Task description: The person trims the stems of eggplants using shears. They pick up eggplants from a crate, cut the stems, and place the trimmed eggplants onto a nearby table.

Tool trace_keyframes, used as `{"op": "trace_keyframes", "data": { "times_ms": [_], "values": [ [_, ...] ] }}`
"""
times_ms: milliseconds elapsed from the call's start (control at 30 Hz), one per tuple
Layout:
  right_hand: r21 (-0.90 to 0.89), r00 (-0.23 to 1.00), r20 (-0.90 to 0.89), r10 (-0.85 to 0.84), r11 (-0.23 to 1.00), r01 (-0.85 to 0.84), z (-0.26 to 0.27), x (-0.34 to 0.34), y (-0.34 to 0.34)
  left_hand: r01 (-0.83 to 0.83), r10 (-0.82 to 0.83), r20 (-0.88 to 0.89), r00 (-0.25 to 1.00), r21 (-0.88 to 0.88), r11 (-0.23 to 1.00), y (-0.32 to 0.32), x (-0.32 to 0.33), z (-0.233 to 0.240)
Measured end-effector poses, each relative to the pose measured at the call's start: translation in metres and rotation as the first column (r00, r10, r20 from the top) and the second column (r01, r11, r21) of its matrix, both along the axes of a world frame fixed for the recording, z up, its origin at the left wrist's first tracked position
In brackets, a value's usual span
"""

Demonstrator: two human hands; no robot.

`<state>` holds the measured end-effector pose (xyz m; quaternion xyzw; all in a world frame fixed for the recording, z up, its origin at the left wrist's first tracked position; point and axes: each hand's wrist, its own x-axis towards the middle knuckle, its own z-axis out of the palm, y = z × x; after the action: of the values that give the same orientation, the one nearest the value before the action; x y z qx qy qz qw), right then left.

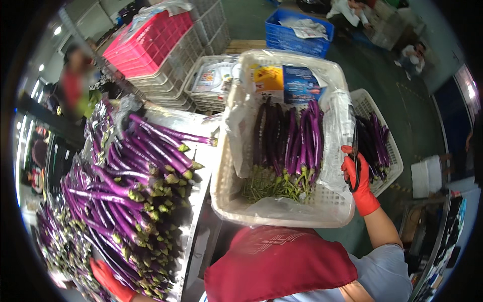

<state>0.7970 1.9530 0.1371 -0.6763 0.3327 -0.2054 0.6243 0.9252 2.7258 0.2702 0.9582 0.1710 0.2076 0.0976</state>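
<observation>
My right hand, in a red rubber glove, grips black-handled scissors at the right rim of a white plastic crate. Long purple eggplants lie side by side in that crate, stem ends towards me, above a litter of green stem trimmings. Newspaper and clear plastic film line its walls. To the left, a big heap of eggplants covers a metal table. My left hand, gloved in red too, reaches to the heap's near side; whether its fingers hold an eggplant cannot be made out.
Another white crate with eggplants stands lower at the right. Behind are stacked crates topped by a pink one, plus a blue crate on the floor. A person stands beyond the table; other people sit at the far right.
</observation>
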Motion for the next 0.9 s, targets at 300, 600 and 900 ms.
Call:
{"op": "trace_keyframes", "data": {
  "times_ms": [300,600,900],
  "values": [
    [0.226,0.897,0.387,-0.212,0.965,0.130,-0.010,-0.012,0.001,0.457,-0.930,-0.118,0.348,-0.845,0.279,-0.454,0.116,-0.023],
    [0.310,0.891,0.380,-0.249,0.942,0.131,-0.011,-0.006,0.004,0.609,-0.776,-0.628,0.055,-0.595,0.525,-0.716,0.035,-0.358],
    [0.301,0.924,0.325,-0.202,0.948,0.102,-0.010,-0.010,0.000,-0.216,-0.853,-0.459,0.250,-0.885,0.413,-0.726,0.047,-0.366]
  ]
}}
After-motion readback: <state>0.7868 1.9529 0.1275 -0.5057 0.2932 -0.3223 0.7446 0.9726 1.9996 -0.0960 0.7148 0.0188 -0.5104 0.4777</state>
